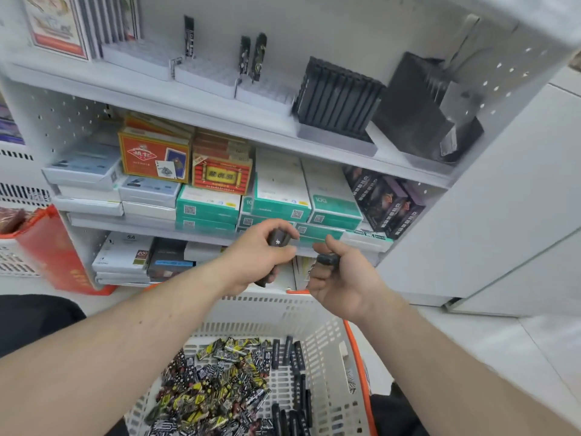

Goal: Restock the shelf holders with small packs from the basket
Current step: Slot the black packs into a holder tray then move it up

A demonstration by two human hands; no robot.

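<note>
Gripping a bunch of slim black packs [276,243], the left hand [256,262] hovers above the white basket [327,335]; just beside it, the right hand [341,278] curls round one more dark pack [328,259]. Below, the basket holds a heap of patterned small packs [217,385], too many to count. On the top shelf, three white holders [204,72] carry three upright packs.

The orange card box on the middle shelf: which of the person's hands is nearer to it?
Left. The left hand sits below and right of the orange card box; the right hand is farther right and lower.
</note>
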